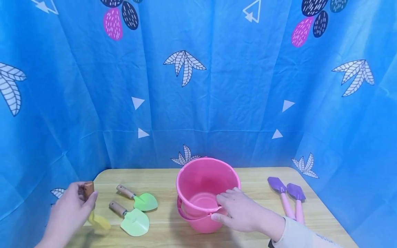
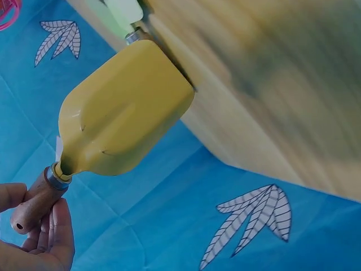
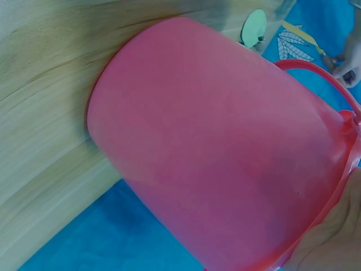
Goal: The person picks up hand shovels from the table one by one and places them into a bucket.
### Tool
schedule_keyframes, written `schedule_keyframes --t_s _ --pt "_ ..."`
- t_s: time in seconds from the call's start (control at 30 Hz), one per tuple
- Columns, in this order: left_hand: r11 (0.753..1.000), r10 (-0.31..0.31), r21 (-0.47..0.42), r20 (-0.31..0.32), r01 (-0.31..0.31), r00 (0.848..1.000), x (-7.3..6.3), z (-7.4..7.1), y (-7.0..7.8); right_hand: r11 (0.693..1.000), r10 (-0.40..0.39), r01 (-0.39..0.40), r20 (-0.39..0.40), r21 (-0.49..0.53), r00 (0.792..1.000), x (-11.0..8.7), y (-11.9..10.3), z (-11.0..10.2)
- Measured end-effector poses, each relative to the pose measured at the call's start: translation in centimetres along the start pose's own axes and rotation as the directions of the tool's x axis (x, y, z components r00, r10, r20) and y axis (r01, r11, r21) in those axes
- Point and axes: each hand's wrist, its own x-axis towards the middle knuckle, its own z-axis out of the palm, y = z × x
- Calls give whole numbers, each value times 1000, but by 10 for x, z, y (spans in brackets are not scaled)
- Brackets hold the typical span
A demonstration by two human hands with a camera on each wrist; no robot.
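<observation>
My left hand (image 1: 69, 208) grips the brown wooden handle of a yellow garden trowel (image 2: 124, 107) at the table's left side. The trowel's blade points down in the head view (image 1: 99, 221). My right hand (image 1: 237, 210) holds the near right rim of a pink bucket (image 1: 207, 222), fingers over the inside and thumb outside. The bucket stands upright on the table, and its inside shows only its pink wall and bottom. Its handle hangs down over the near left side.
Two green trowels with wooden handles, one light (image 1: 135, 222) and one brighter (image 1: 145, 202), lie between the left hand and the bucket. Two purple-bladed shovels (image 1: 277, 184) with pink handles lie at the right. Blue patterned cloth (image 1: 211, 103) surrounds the wooden table (image 1: 257, 175).
</observation>
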Motion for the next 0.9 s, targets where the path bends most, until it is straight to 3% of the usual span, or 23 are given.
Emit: schedule_keyframes --t_s 0.37,0.9 --pt "999 36 1 -15 -36 999 8 -9 15 1000 3 -3 -1 5 1000 -1 -1 -1" --pt "986 157 -41 -112 -162 981 15 4 49 1000 0 0 -7 -4 1000 0 1 2"
